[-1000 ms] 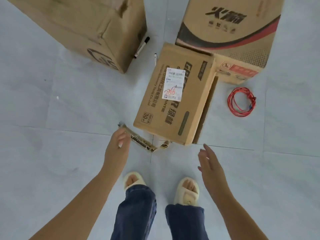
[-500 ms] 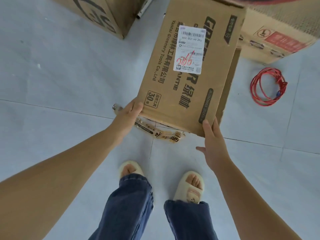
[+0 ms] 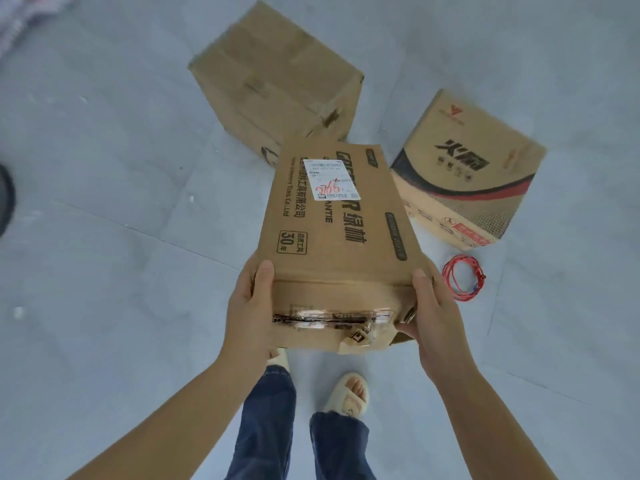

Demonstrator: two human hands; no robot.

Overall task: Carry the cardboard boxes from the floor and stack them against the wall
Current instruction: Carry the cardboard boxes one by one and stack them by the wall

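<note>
Up off the floor (image 3: 104, 237), right in front: the long box (image 3: 332, 230). Near end squeezed between both hands, long side pointing away, toward the far boxes. Far end tipped a bit down.

Left hand (image 3: 247, 313) on the left near corner, thumb on top, fingers curled round the side. Right hand (image 3: 434, 317) on the right near corner, same way, thumb up, fingers wrapped under. Both hands about as near as each other, one on each side.

Shiny tape (image 3: 332, 315) across the near end, with a torn bit hanging down.

No wall in view, so probably a turn with the box needed before stacking it.

On top of the long box: black print "Tools Co.,Ltd", "ANTIE", "30" in a little square, and big Chinese words. Also a white sticker (image 3: 334, 180) with a bar code and a red scribble, too blurry to read.

Down on the floor, far: a plain box (image 3: 277, 74). To the right: a printed box (image 3: 467, 174) with two big black Chinese signs and a red and black stripe. Just near it, a red cord (image 3: 464, 277) in a loop.
</note>
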